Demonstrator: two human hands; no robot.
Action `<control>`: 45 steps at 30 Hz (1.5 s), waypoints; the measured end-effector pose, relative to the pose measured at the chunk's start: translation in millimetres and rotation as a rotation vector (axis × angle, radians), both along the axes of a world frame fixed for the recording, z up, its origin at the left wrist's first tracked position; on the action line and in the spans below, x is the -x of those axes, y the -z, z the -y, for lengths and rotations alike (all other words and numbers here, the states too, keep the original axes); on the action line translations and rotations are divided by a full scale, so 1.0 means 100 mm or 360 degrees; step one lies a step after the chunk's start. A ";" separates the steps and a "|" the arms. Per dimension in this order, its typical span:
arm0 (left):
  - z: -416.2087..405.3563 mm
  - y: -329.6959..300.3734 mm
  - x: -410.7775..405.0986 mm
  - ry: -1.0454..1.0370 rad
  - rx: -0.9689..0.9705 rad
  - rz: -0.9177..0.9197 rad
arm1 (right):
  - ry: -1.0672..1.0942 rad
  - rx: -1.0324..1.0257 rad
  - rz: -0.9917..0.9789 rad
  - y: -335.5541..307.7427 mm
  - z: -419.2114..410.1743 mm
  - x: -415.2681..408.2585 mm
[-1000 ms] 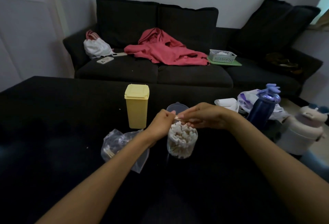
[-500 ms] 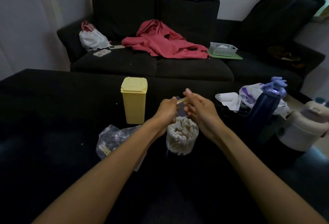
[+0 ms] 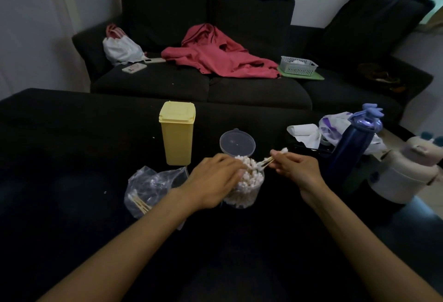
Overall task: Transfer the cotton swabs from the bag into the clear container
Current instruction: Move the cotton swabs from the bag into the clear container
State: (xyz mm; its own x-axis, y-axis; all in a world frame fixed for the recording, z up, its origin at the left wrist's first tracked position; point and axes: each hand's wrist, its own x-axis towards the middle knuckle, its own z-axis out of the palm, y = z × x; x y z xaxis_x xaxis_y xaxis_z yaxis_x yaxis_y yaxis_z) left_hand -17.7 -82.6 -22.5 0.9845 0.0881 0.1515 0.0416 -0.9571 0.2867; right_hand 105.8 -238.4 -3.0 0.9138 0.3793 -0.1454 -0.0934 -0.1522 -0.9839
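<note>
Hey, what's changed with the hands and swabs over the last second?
The hands, joined above the container, have parted. The right now pinches a few swabs slanting into it; the left rests at its rim. The bag, lid and yellow box stayed put.

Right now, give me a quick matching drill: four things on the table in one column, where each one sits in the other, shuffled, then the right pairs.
Things:
1. yellow bin
2. plastic bag
3. clear lid
4. blue bottle

Places:
A. right of the right hand
B. just behind the clear container
C. left of the left hand, a few swabs inside
D. upright, behind the bag

Pairs: 1-D, 2-C, 3-B, 4-A
</note>
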 end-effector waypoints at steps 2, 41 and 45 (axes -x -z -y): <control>-0.01 0.10 0.01 0.0023 -0.0098 -0.0040 | 0.0037 0.0018 -0.0013 0.08 -0.01 0.01; 0.10 0.05 -0.22 0.0171 -0.0154 -0.0058 | -0.0369 0.0125 -0.0276 0.20 0.07 0.04; 0.04 0.20 -0.14 0.0103 -0.0172 -0.0069 | -0.0201 0.0164 -0.0089 0.21 -0.02 0.11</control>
State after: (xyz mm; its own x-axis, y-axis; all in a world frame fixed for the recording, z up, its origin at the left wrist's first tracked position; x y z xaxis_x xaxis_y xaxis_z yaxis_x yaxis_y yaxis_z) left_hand -3.6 -86.4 -42.8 0.9934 0.0095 0.1140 -0.0114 -0.9834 0.1812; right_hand 94.6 -236.2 -24.4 0.8491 0.4711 -0.2388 -0.1213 -0.2661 -0.9563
